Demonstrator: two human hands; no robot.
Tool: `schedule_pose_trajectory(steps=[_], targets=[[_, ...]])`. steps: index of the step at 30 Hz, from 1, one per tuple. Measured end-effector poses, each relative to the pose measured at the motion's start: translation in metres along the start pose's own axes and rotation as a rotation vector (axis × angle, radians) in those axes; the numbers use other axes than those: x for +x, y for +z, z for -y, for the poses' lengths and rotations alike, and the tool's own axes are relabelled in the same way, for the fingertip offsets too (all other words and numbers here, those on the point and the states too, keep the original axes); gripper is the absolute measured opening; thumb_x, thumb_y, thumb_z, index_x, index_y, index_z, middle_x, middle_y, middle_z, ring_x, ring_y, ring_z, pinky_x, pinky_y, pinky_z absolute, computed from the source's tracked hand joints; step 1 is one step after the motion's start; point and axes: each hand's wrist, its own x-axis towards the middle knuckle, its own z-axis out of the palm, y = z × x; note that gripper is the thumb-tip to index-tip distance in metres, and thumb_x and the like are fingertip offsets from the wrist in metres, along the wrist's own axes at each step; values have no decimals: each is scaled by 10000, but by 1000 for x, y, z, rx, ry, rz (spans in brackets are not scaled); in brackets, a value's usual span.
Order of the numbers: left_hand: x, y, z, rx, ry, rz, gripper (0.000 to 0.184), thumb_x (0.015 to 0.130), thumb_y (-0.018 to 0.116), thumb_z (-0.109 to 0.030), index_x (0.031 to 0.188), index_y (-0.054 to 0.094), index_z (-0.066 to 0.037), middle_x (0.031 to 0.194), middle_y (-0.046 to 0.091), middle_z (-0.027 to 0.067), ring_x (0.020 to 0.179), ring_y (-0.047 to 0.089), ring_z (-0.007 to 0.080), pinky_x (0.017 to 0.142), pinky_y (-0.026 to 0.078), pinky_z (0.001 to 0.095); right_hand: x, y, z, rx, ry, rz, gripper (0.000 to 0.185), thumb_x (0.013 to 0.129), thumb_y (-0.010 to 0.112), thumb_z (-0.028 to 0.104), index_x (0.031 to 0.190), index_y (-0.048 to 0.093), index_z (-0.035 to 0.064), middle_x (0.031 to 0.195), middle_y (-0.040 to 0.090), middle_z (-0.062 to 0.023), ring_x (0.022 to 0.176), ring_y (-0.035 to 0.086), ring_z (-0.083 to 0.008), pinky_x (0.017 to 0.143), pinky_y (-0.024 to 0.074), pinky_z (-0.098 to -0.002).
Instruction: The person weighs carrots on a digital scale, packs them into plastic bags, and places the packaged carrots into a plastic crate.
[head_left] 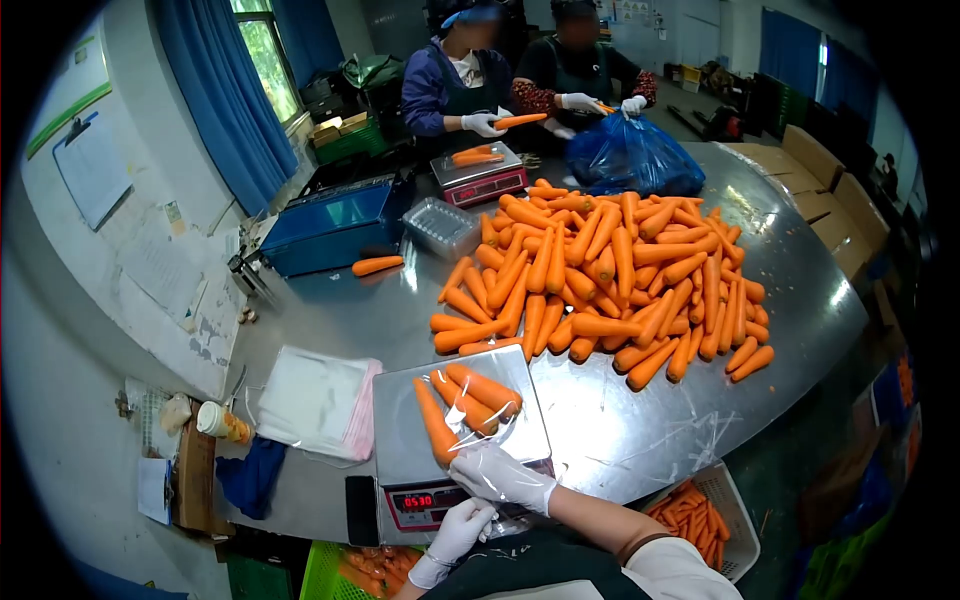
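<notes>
Three carrots in a clear plastic bag [470, 400] lie on the steel pan of a digital scale [400, 440], whose red display [417, 501] seems to read 0530. My right hand [500, 476], in a white glove, is closed at the near end of this bag, just below the carrot tips. Beside the scale's front edge my left hand [460, 532], also gloved, has its fingers pinched together at loose clear plastic that appears to be the bag's mouth. The exact grip of the left fingertips is partly hidden.
A big heap of carrots [610, 270] covers the table's middle. Flat plastic bags [315, 400] lie left of the scale. Crates of carrots [725, 500] stand below the near edge. Across the table, two gloved people work by another scale [480, 178] and a blue bag [635, 160].
</notes>
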Motion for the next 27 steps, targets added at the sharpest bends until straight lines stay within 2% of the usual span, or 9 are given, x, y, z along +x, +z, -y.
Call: schedule_pose_trajectory(steps=[6,7,8,11,16,18,22,24,27], targets=[[-8,-6,4,12,-14,25,176,910,519,-141,803,553,-5,656,549,13,547,498,54,513,415,188,-18,-13,3,55,219,-255,99,791,590,131,791,571,33,792,564,-136,754,553,-312,694,444,-392],[-8,-7,7,19,-7,26,185,914,514,-146,795,550,-9,656,548,14,548,498,55,514,415,189,-25,-16,6,23,332,-247,118,780,607,123,834,571,24,935,581,-140,871,546,-319,752,441,-398],[-8,-7,9,20,-7,30,185,914,514,-146,795,550,-9,656,548,14,548,498,55,514,415,189,-28,-15,5,21,335,-249,118,780,607,122,834,571,24,935,581,-140,871,546,-319,752,441,-398],[-8,-6,10,-21,-40,40,190,917,507,-148,795,549,-7,662,554,14,560,504,57,530,418,190,-33,-10,-3,-94,396,-412,130,788,604,135,861,558,39,1158,533,-146,1030,497,-332,880,394,-415],[-7,-7,9,17,-15,34,179,914,506,-140,818,558,2,673,563,20,569,509,58,539,423,192,-35,-13,-10,-151,241,-269,102,776,608,116,834,550,55,1181,511,-180,1089,467,-354,918,367,-446],[-7,-6,7,22,-23,30,175,913,507,-138,828,561,5,676,566,23,569,510,59,540,425,193,-33,-15,-9,-67,245,-409,117,769,613,97,841,541,39,1192,503,-201,1104,452,-381,940,356,-453],[-9,-7,9,15,-8,46,164,908,508,-126,839,567,11,679,568,25,570,510,60,539,424,196,-31,-5,-7,-94,386,-484,119,814,584,88,873,510,15,1235,448,-270,1154,407,-448,985,336,-441],[-11,-6,6,30,-29,31,176,916,496,-143,821,538,-1,685,554,23,563,499,65,534,403,197,-32,-1,-13,-61,358,-528,92,835,567,100,853,504,34,1243,458,-245,1165,425,-414,999,301,-478],[-8,-9,15,34,-3,20,186,915,494,-141,802,541,0,672,547,19,557,493,66,526,395,200,-35,-5,-14,-38,344,-401,81,839,560,110,826,503,54,1253,474,-199,1147,466,-349,997,271,-526]])
